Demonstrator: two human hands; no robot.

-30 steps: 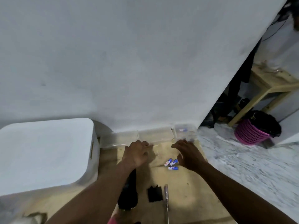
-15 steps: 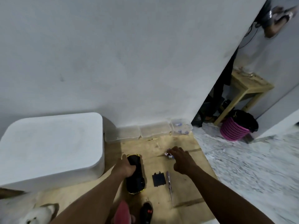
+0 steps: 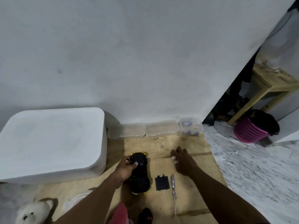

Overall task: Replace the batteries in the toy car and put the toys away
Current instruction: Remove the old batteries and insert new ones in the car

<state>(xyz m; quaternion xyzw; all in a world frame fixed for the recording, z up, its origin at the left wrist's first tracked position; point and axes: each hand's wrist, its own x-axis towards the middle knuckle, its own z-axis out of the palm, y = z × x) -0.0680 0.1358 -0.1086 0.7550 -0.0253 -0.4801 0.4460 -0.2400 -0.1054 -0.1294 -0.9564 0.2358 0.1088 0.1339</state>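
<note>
1. While lying belly-up on the plywood board point(image 3: 191, 191), toy car point(image 3: 140, 173) gripped at its far left side by left hand point(image 3: 125, 169); fingers point(image 3: 134, 164) clamped on the car's dark underside, thumb side wrapped round the edge; yellow body showing at both ends.
2. Right hand point(image 3: 183, 161) palm-down on the board, right of the car and apart from it; fingers curled together over batteries point(image 3: 174, 159), two white-and-red ends showing at the hand's left edge; cannot tell how many held.
3. Black battery cover point(image 3: 161, 182) flat on the board just right of the car; screwdriver point(image 3: 173, 189) just beside the cover, lengthwise, tip toward the camera.
4. Three clear plastic boxes point(image 3: 161, 129) in a row against the wall; rightmost box point(image 3: 191, 128) with small bluish items inside.
5. Large white bin point(image 3: 51, 143) left of the board, lid on; white plush toy point(image 3: 32, 212) bottom left; pink object point(image 3: 120, 212) and black remote point(image 3: 145, 215) at bottom edge; pink basket point(image 3: 249, 131) far right.
</note>
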